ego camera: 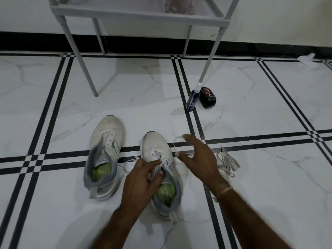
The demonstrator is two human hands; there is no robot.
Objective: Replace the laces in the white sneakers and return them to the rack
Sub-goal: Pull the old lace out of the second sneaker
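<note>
On the floor, the left hand pinched the right sneaker at its tongue; the right hand, spread wide, trailed a limp, light lace, probably best gripped near its tip.

1. Floor: white marble veining, crossed by paired black stripes.
2. Sneakers: left sneaker and right sneaker, off-white uppers, grey collars, lime-green insoles.
3. Lace: white.
4. Rack: pale grey.
5. Spray bottle: dark blue, white cap.
6. Tin: black, red mark.
</note>
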